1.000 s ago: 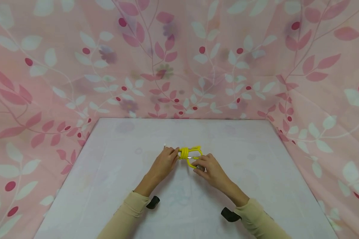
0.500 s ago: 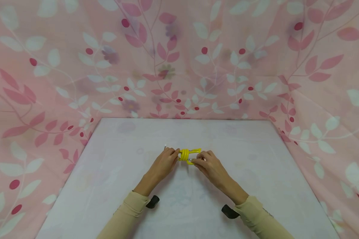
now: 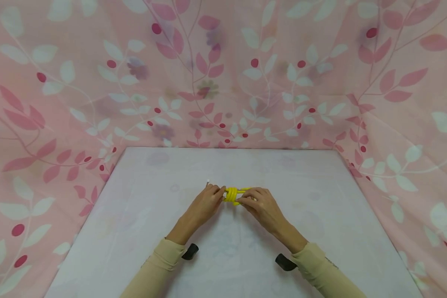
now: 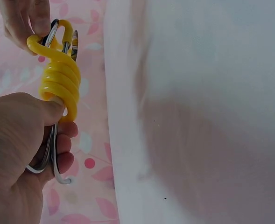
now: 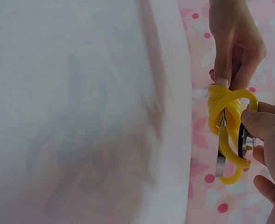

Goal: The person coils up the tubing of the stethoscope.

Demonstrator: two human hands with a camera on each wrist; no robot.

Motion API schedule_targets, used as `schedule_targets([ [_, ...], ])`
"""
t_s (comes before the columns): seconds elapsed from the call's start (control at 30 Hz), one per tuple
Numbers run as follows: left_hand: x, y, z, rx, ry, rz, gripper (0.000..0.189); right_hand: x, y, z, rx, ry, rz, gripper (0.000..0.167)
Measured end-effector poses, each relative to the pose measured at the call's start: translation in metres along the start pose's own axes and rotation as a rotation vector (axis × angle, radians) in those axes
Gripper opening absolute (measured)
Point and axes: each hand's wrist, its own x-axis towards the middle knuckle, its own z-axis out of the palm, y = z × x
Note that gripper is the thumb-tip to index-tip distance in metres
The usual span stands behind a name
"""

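A stethoscope is held in the air between both hands, its yellow tubing (image 3: 231, 195) wound in several tight turns around its own middle. My left hand (image 3: 205, 203) grips the metal ear tubes (image 4: 54, 151), its thumb at the lower end of the coil in the left wrist view. A white ear tip (image 3: 208, 181) sticks out past that hand. My right hand (image 3: 261, 207) pinches the stethoscope's other end, with thumb and fingers at the tubing beside the round chest piece (image 5: 243, 140). In the right wrist view, a loop of tubing crosses over the coil.
A table with a whitish cover (image 3: 223, 256) lies under the hands. Pink leaf-patterned cloth (image 3: 223, 74) hangs behind it and at both sides. Each wrist carries a small black camera, such as the right one (image 3: 285, 262).
My right hand has moved the chest piece and loose tubing from below right up close against the coil. The tubing's free loop has shrunk. My left hand keeps its grip, almost still.
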Motion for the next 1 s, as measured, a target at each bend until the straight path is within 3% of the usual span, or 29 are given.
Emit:
schedule_targets([
  [0.23, 0.000, 0.000, -0.001, -0.027, -0.030, 0.001, 0.040, 0.000, 0.005, -0.003, 0.006, -0.015, 0.028, 0.023],
  [0.4, -0.002, 0.000, 0.000, -0.048, -0.007, 0.018, 0.039, 0.000, 0.008, -0.006, -0.012, -0.041, 0.027, 0.021],
  [0.77, -0.003, -0.005, 0.001, -0.117, 0.028, 0.088, 0.033, 0.001, 0.013, -0.001, 0.013, 0.018, 0.003, 0.026],
  [1.0, -0.003, -0.007, -0.002, -0.181, 0.031, 0.086, 0.033, 0.003, 0.013, -0.003, 0.030, -0.041, 0.037, 0.021],
])
